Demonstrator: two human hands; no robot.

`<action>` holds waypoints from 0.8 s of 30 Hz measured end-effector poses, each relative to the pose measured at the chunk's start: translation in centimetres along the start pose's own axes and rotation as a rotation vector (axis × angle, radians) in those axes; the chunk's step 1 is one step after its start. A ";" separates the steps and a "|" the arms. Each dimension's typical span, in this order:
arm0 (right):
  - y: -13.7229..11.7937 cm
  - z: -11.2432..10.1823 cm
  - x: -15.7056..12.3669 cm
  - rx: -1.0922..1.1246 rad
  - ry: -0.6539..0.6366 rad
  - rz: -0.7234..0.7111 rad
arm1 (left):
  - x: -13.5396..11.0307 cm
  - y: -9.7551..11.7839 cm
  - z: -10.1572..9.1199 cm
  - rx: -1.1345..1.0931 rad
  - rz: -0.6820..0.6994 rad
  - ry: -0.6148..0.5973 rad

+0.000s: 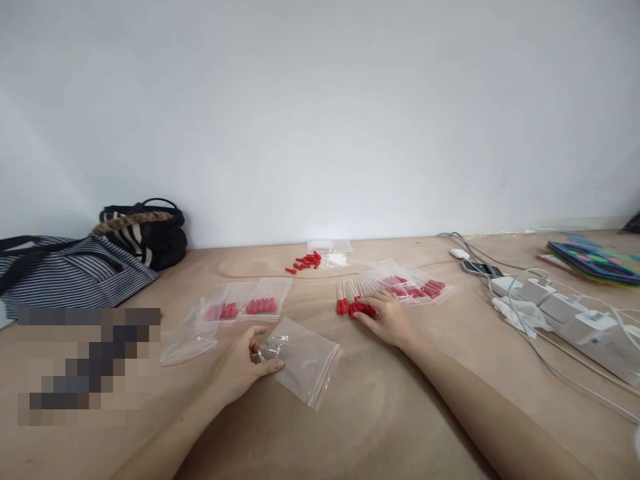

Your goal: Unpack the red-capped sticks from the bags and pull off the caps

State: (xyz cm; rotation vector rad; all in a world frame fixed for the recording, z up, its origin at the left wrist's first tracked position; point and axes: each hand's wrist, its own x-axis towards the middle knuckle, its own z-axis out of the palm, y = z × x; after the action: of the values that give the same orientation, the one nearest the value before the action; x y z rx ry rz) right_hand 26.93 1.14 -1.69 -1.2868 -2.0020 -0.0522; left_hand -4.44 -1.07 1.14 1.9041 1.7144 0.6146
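A flat clear zip bag (305,360) with a red line along its closure lies on the table. My left hand (245,360) pinches its left end, thumb on top and fingers curled. My right hand (385,317) is closed over the red bulb ends at the right side of a row of droppers (343,305). Their thin pale tubes point toward the wall. Some bulbs are hidden beneath my fingers.
Filled bags of red bulbs (261,305) lie left, beside empty-looking bags (193,333); more filled bags (415,287) lie right. Loose red bulbs (306,262) and clear tubes (334,259) sit farther back. A power strip (575,320) with cables is right; a striped bag (75,270) is left.
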 end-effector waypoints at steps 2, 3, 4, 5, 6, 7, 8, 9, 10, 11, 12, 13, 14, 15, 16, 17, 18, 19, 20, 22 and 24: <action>-0.3 0.0 -0.1 -0.018 0.046 0.001 | 0.0 0.0 0.2 -0.090 0.030 -0.004; -0.5 0.0 -0.1 -0.023 0.066 -0.004 | 0.0 0.1 0.3 -0.154 0.050 0.018; -0.7 0.1 -0.2 -0.027 0.082 -0.012 | 0.1 0.2 0.3 -0.225 0.066 0.047; -1.0 0.1 -0.3 -0.029 0.096 -0.023 | 0.3 0.3 0.3 -0.298 0.078 0.081; -1.3 0.2 -0.3 -0.030 0.111 -0.035 | 0.5 0.4 0.1 -0.363 0.085 0.115; -1.5 0.3 -0.4 -0.030 0.126 -0.047 | 0.8 0.5 -0.3 -0.410 0.087 0.163; -1.7 0.4 -0.4 -0.028 0.140 -0.058 | 1.2 0.5 -1.0 -0.437 0.083 0.215; -1.9 0.5 -0.5 -0.027 0.147 -0.068 | 1.6 0.5 -1.8 -0.441 0.077 0.274; -2.0 0.6 -0.5 -0.027 0.149 -0.077 | 2.2 0.3 -2.8 -0.423 0.064 0.354; -2.1 0.7 -0.6 -0.028 0.145 -0.085 | 2.8 -0.1 -4.0 -0.392 0.037 0.382; -2.2 0.7 -0.6 -0.031 0.139 -0.091 | 3.4 -0.5 -5.2 -0.340 0.025 0.404; -2.3 0.8 -0.6 -0.035 0.131 -0.095 | 4.0 -1.0 -6.4 -0.257 0.006 0.411; -2.3 0.9 -0.6 -0.038 0.124 -0.099 | 4.7 -1.6 -7.5 -0.161 -0.015 0.431; -2.4 0.9 -0.6 -0.041 0.120 -0.103 | 5.3 -2.3 -8.5 -0.047 -0.019 0.431; -2.4 1.0 -0.6 -0.042 0.118 -0.107 | 5.8 -2.8 -9.2 0.087 0.003 0.438; -2.4 1.0 -0.6 -0.042 0.117 -0.112 | 6.2 -3.3 -9.7 0.196 0.020 0.435; -2.4 1.0 -0.6 -0.041 0.117 -0.116 | 6.5 -3.6 -10.0 0.260 0.040 0.441; -2.4 1.0 -0.6 -0.039 0.119 -0.119 | 6.7 -3.6 -10.0 0.305 0.061 0.457; -2.4 1.0 -0.6 -0.038 0.122 -0.120 | 6.7 -3.5 -9.9 0.333 0.096 0.461; -2.3 1.0 -0.6 -0.038 0.125 -0.120 | 6.4 -2.6 -8.9 0.387 0.235 0.412; -2.3 1.0 -0.7 -0.037 0.121 -0.122 | 6.0 -1.3 -7.3 0.486 0.460 0.231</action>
State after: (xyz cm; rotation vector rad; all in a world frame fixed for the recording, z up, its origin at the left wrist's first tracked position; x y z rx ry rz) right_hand 24.71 -0.10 -2.01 -1.1554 -1.9812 -0.2216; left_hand -9.38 5.50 5.98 2.7071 1.6771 0.6427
